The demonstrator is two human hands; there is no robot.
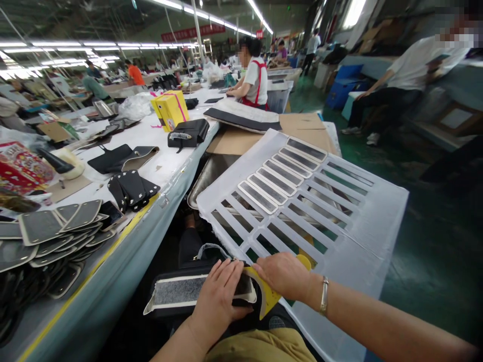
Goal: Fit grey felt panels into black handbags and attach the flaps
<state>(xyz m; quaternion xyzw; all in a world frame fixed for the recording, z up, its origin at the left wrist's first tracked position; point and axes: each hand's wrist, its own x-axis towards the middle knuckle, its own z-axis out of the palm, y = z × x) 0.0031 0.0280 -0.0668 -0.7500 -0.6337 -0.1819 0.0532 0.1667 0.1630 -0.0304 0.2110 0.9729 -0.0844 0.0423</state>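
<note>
A black bag (177, 312) lies on its side across my lap, with a grey felt-like panel (177, 291) edged in a pale border facing up. My left hand (222, 291) grips the bag's right part, fingers over the panel and thumb along the near edge. Beyond it shows the bag's plastic-wrapped handle (211, 247). At the bag's right end, my right hand (283, 274) is closed on a yellow curved piece (268, 297), whose kind I cannot make out. Its rounded end sticks out behind the hand.
A white slotted sheet (362, 251) carries several grey strips (277, 181) on my right. On the left table, grey panels (56, 226), black pieces (132, 188), a black bag (187, 134) and a yellow box (169, 110) lie about. A co-worker (254, 75) stands beyond; another person sits right.
</note>
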